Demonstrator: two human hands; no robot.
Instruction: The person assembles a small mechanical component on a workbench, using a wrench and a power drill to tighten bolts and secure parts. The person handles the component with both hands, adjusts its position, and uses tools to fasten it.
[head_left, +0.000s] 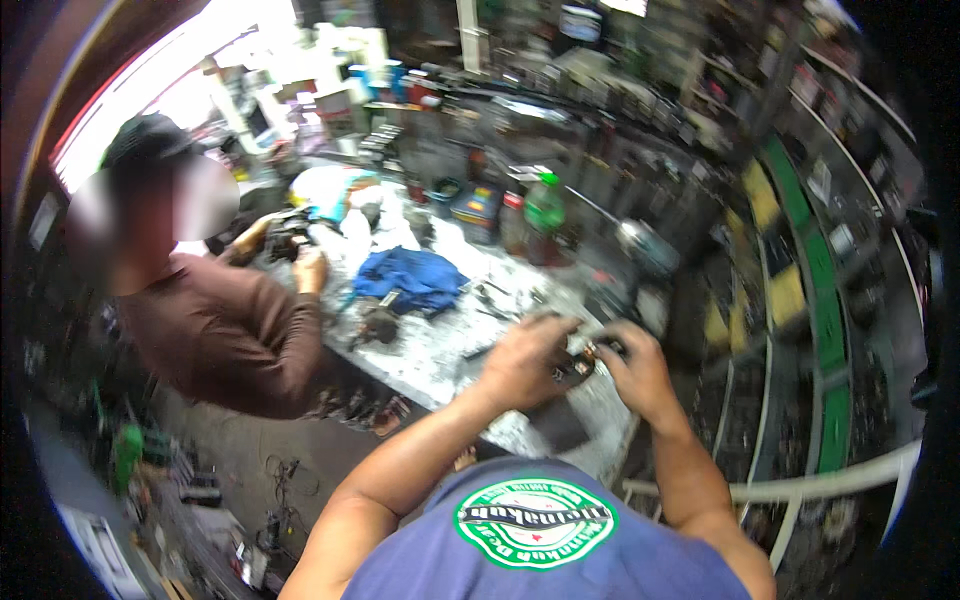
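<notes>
Over the near end of a worn, whitish workbench point(475, 375), my two hands close on a small dark mechanical part point(577, 366) with coppery spots; blur hides its exact kind. My left hand point(528, 358) grips it from the left, fingers curled over the top. From the other side my right hand point(637, 368) pinches it between thumb and fingers. A flat dark piece point(558, 425) lies on the bench just below the hands. Beyond my left hand is a crumpled blue cloth point(410, 280), with a dark round metal part point(377, 325) beside it.
A co-worker in a brown long-sleeved top point(225, 320) handles a dark part point(288, 235) at the bench's left side. A green-capped bottle point(545, 215) stands behind my hands. Shelves with green edges point(825, 320) rise on the right. Cables point(285, 490) lie on the floor at left.
</notes>
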